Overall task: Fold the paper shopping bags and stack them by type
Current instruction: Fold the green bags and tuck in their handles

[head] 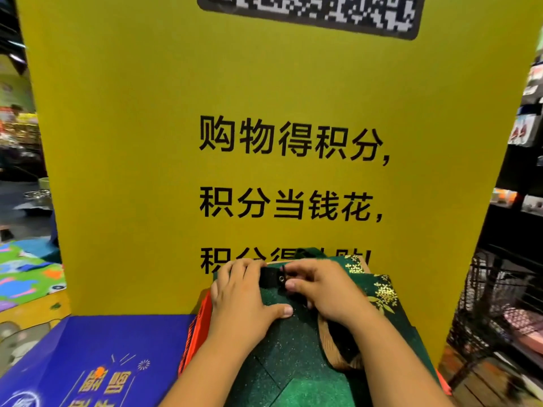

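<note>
A dark green glittery paper bag (289, 356) lies flat in front of me, its gold-flowered side panel (382, 292) showing at the right. My left hand (244, 301) presses on the bag with fingers spread and the thumb out to the right. My right hand (323, 289) pinches the black strip with a metal eyelet (271, 279) at the bag's top edge. A brown ribbed handle (332, 345) loops under my right wrist. An orange bag edge (195, 330) sticks out beneath the green bag on the left.
A blue bag (97, 362) with gold print lies flat at the lower left. A tall yellow sign (264, 113) with black characters stands right behind the bags. A black wire rack (493, 312) is at the right, a colourful mat (26, 274) at the left.
</note>
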Motion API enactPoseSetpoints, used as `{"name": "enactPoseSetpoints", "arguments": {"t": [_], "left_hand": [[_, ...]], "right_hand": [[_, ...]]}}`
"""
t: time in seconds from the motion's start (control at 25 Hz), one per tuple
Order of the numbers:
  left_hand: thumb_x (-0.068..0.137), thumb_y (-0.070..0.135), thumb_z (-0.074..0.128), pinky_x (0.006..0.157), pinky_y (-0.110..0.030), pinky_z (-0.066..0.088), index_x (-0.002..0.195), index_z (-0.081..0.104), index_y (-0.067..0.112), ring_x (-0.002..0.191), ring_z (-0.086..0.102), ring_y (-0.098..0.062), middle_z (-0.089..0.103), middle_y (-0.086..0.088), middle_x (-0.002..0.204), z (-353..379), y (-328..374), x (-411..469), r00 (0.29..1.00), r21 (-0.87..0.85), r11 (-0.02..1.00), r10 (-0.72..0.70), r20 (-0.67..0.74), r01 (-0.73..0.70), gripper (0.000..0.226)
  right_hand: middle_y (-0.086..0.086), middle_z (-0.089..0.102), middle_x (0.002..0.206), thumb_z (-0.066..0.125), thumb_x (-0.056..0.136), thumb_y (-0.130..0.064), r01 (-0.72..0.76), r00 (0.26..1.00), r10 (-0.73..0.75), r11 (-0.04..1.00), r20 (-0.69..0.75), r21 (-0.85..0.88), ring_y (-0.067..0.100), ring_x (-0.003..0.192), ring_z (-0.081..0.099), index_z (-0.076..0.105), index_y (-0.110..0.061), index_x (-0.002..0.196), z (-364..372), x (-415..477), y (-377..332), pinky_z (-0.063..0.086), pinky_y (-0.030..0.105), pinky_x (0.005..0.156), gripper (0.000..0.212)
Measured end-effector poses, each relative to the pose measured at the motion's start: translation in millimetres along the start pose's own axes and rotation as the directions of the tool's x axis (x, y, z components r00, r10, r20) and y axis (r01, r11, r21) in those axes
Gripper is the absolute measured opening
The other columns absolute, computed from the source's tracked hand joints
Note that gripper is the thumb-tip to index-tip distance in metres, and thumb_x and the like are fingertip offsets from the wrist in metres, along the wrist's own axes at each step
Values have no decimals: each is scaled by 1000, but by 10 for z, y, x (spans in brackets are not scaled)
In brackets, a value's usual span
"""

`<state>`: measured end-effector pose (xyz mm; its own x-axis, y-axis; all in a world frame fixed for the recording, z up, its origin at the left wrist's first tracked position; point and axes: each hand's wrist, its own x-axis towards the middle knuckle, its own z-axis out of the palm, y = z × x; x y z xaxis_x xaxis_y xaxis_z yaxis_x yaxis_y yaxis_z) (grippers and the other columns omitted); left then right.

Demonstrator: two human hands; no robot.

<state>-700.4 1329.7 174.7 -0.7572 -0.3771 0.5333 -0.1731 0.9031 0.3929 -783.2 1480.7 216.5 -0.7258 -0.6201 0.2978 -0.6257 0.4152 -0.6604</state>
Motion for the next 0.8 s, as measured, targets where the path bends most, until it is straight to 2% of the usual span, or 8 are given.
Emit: {"name": "enactPoseSetpoints", "arguments": {"t": [0.08, 0.16, 0.32, 0.44, 0.6, 0.72, 0.8], "left_hand": [[62, 76, 70, 107, -35, 25, 138, 37, 39, 133, 21, -16, 35, 15, 140, -17, 1, 15, 999, 2, 1000, -4, 33, 4, 90], [60, 76, 71, 105, -35, 26, 138, 38, 40, 131, 23, -17, 36, 15, 138, -39, 11, 49, 998, 22, 1000, -8, 67, 6, 91], [61, 77, 70, 101, -35, 25, 140, 37, 49, 126, 24, -17, 38, 14, 132, -56, 17, 78, 997, 19, 1000, 2, 81, -4, 91], [74, 72, 61, 102, -36, 25, 139, 40, 50, 124, 24, -17, 37, 13, 127, -5, -3, 52, 999, 15, 999, 35, 41, -36, 73], [85, 54, 54, 100, -39, 27, 135, 49, 45, 124, 28, -19, 44, 9, 127, 86, -3, 21, 997, 49, 998, 42, -59, -39, 51], [91, 45, 55, 99, -40, 28, 134, 50, 42, 125, 29, -20, 46, 7, 131, 127, -1, 9, 993, 96, 994, 57, -99, -47, 44], [91, 42, 56, 99, -41, 29, 133, 52, 40, 125, 31, -22, 47, 5, 130, 143, 2, 8, 991, 100, 993, 69, -117, -57, 42]], "right_hand": [[1, 72, 77, 70, 91, -18, -23, 999, 27, 995, -39, 98, 11, 48, 54, 63, -24, 93, 25, 7, 80, 44, 27, 50, 10], [0, 73, 76, 66, 95, -17, -9, 999, 12, 996, -34, 93, 12, 48, 54, 63, -22, 87, 32, 51, 141, 45, 28, 51, 10], [-1, 70, 72, 58, 99, -16, 13, 1000, -10, 991, -21, 136, 10, 51, 56, 63, -16, 88, -22, 73, 198, 48, 27, 55, 12], [-4, 64, 69, 53, 101, -17, -1, 999, -7, 989, 52, 146, 9, 55, 56, 60, -16, 87, -25, 52, 193, 48, 27, 60, 16], [-5, 63, 73, 49, 102, -27, 17, 995, -12, 998, 96, -60, 11, 63, 58, 57, -21, 86, 2, 60, 145, 49, 36, 69, 19], [-4, 64, 80, 45, 103, -33, 57, 995, -38, 972, 88, -228, 18, 77, 59, 56, -22, 90, 46, 73, 133, 47, 37, 73, 21], [-4, 64, 81, 43, 104, -34, 67, 995, -42, 956, 96, -284, 19, 78, 59, 54, -25, 90, 57, 80, 141, 46, 36, 72, 20]]}}
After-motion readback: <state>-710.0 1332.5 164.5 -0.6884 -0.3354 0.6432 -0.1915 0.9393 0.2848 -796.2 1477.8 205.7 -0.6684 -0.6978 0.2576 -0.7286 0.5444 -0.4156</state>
